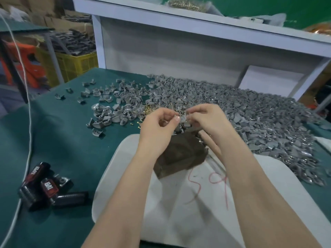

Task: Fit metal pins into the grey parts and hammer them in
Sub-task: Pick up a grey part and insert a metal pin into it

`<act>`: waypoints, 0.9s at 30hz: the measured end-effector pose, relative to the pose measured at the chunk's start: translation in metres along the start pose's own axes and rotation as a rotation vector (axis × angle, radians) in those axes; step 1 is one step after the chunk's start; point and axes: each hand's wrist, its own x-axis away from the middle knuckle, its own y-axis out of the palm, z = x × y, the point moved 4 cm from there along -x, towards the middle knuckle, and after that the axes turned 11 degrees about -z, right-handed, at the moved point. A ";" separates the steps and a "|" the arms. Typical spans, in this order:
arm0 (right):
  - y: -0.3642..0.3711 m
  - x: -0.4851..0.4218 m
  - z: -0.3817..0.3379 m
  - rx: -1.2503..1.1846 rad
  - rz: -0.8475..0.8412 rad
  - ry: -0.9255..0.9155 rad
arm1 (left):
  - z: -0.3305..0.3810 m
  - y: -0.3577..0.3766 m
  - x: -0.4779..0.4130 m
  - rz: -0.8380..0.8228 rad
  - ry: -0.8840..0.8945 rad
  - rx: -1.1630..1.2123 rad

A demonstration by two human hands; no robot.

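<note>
Grey part (183,120), seemingly, in left hand (157,126)

I see both bare forearms rising from the bottom edge toward frame centre. My left hand (159,124) and right hand (207,119) meet there, fingers curled, fingertips pinching one small grey part (183,120) between them.
</note>
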 end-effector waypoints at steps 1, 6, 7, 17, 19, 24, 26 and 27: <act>-0.007 0.010 0.004 -0.070 0.002 0.005 | 0.000 0.004 0.000 -0.039 -0.009 -0.060; -0.009 0.041 0.017 -0.256 -0.011 -0.031 | 0.000 0.019 0.007 -0.170 -0.058 -0.516; -0.005 0.043 0.019 -0.234 -0.009 -0.053 | 0.000 0.020 0.009 -0.195 -0.071 -0.580; 0.020 0.040 0.028 0.460 0.073 -0.201 | 0.001 0.017 0.010 -0.237 -0.142 -0.762; 0.020 0.041 0.026 0.513 0.092 -0.220 | 0.001 0.017 0.010 -0.227 -0.136 -0.767; 0.022 0.045 0.022 0.610 0.108 -0.215 | -0.001 0.016 0.009 -0.218 -0.143 -0.762; 0.023 0.046 0.018 0.666 0.094 -0.198 | -0.002 0.016 0.009 -0.227 -0.139 -0.748; 0.024 0.045 0.015 0.695 0.081 -0.181 | -0.002 0.016 0.009 -0.232 -0.138 -0.739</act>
